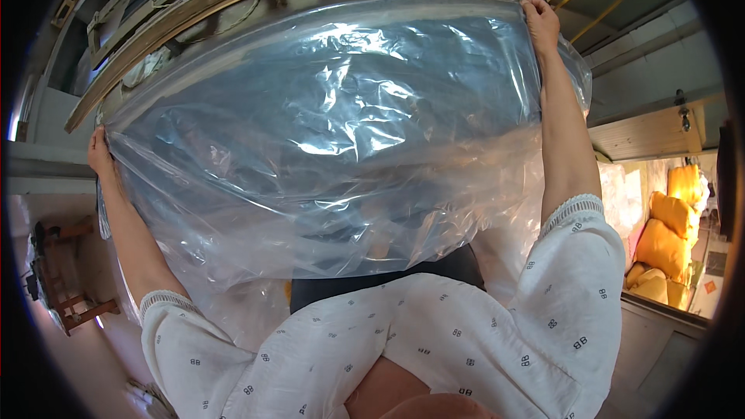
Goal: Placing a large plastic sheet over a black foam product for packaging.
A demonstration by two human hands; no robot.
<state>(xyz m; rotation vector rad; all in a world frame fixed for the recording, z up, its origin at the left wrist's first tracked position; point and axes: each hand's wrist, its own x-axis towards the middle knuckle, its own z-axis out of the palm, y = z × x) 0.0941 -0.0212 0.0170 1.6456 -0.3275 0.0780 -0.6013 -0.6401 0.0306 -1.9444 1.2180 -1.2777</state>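
The person holds a wide clear film (349,163) stretched between two arms, in front of the body; its near edge dips toward the lap, over the dark shorts (469,268), and its far edge runs just short of the wooden beam (132,68) as seen from above. The left hand (100,154) has its grip closed on the left corner, where the film gathers to a point and creases fan out from the fingers; the right hand (542,23) pinches the far right corner, thumb and fingers together, with a loose flap hanging outside the wrist; whether each grip takes one layer or two cannot be told.

The far edge looks fairly taut, while the middle and near part sag in folds; to do this well, the two hands would best pull evenly outward, just enough to flatten the creases without overstretching so thin a material; a grip set right at the corner, with less bunching on the left, should spread the tension better; level hands would help too, since the right reaches further forward than the left; the rough-looking beam close by could snag the film, so a little clearance there seems wise.
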